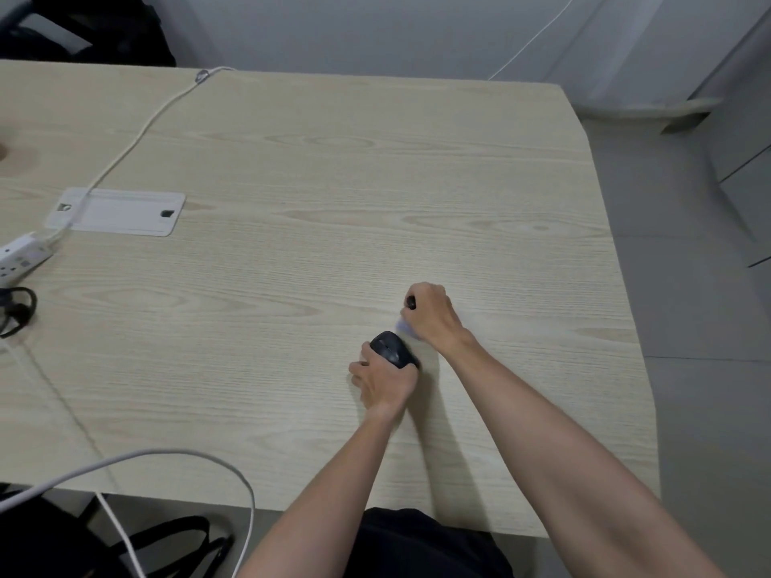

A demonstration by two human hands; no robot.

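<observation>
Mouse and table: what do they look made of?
Mouse: black, likely moulded plastic with a matte finish; even dull surface with soft highlights, gripped by the left hand. Table: pale wood-grain top, probably laminate or veneer; smooth and flat with low sheen and long grain lines. Dark item in the right hand: too hidden to judge.

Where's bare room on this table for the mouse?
Bare wood lies between the cable plate and the right hand, which pinches a small dark piece, and left of the left hand gripping the mouse. Crowded at the left edge: power strip, white cable, black cord.
</observation>
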